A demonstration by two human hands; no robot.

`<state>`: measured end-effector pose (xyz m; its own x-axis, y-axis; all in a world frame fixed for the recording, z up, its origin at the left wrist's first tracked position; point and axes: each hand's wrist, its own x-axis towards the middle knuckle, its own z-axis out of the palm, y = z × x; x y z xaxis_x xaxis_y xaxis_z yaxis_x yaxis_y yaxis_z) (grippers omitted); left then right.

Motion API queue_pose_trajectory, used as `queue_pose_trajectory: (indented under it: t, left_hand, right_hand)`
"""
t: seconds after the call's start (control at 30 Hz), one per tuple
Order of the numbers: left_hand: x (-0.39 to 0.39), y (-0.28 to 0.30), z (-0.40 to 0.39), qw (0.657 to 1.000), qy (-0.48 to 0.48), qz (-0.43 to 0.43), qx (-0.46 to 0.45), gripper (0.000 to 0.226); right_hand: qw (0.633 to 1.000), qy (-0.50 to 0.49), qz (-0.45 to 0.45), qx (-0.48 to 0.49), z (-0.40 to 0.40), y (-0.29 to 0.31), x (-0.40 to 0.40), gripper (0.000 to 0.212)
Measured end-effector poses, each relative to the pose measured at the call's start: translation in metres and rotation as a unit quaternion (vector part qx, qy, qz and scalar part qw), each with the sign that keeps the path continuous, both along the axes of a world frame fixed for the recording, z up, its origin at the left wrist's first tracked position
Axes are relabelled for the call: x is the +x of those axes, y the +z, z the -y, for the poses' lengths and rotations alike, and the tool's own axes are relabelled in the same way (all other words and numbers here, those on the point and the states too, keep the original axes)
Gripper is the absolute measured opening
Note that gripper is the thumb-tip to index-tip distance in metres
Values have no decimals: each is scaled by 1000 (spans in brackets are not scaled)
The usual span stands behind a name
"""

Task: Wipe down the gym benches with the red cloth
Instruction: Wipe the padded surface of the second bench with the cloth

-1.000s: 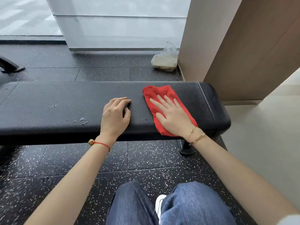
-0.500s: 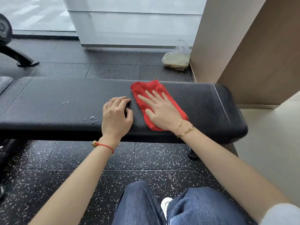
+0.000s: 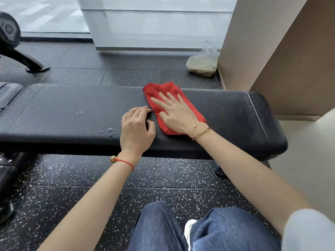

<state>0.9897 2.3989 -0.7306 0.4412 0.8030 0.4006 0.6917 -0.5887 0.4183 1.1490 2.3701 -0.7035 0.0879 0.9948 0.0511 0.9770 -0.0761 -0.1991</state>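
A black padded gym bench (image 3: 72,113) runs across the view, with worn flecks on its surface left of centre. The red cloth (image 3: 155,93) lies flat on the pad right of centre. My right hand (image 3: 174,113) presses on the cloth with straight, spread fingers. My left hand (image 3: 136,127) rests on the bare pad just left of the cloth, fingers lightly bent, holding nothing.
A beige wall corner (image 3: 272,51) stands close behind the bench's right end. A plastic bag (image 3: 203,64) sits on the speckled floor by it. A black machine leg (image 3: 27,62) is at the far left. My knees in jeans (image 3: 199,230) are below.
My right hand has slid the red cloth leftward along the bench, closing up to my left hand, which stayed in place. The view has shifted, so more of the bench's right end shows.
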Motion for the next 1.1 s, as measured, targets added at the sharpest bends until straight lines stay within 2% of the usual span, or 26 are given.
queue_pose_trajectory:
  t: [0.13, 0.27, 0.37, 0.5, 0.63, 0.77, 0.87, 1.1]
  left_hand:
    - [-1, -3, -2, 1000, -3, 16, 2, 30]
    - [1, -3, 0, 1000, -2, 18, 9, 29]
    - [1, -3, 0, 1000, 2, 19, 10, 28]
    - [0, -2, 0, 1000, 2, 19, 7, 30]
    - [-1, -2, 0, 1000, -7, 13, 8, 31]
    - [-1, -3, 0, 1000, -7, 7, 8, 31]
    - [0, -2, 0, 1000, -3, 6, 9, 30]
    - [-2, 0, 1, 1000, -9, -10, 9, 31]
  right_hand:
    - [998, 57, -5, 21, 40, -5, 17, 59]
    - [999, -28, -16, -16, 10, 1, 47, 57]
    - [997, -74, 2, -32, -29, 5, 37, 55]
    - [1000, 17, -11, -19, -26, 3, 7, 56]
    - [998, 64, -24, 13, 13, -4, 22, 58]
    - [999, -43, -31, -6, 2, -1, 62, 56]
    - [993, -119, -23, -6, -11, 1, 54, 55]
    - [998, 11, 8, 54, 65, -10, -10, 58]
